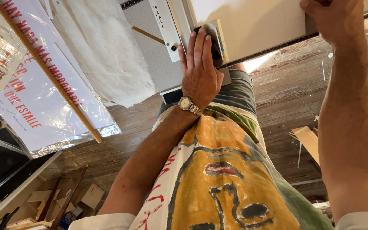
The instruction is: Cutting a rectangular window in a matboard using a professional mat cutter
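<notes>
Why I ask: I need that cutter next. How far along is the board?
Done: the cream board lies in the cutter under the black ruler bar. In hand: the left hand rests on the cutting head at the board's near corner; the right hand presses the bar. Left: no cut line or loose strip shows, so the cut looks unfinished, perhaps unstarted.

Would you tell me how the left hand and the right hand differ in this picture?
The left hand wears a metal wristwatch; the right hand shows a bare wrist. The left hand lies with fingers stretched over a dark block; the right hand's fingers are cut off by the picture's top edge. Both rest at the edge of the pale board.
</notes>
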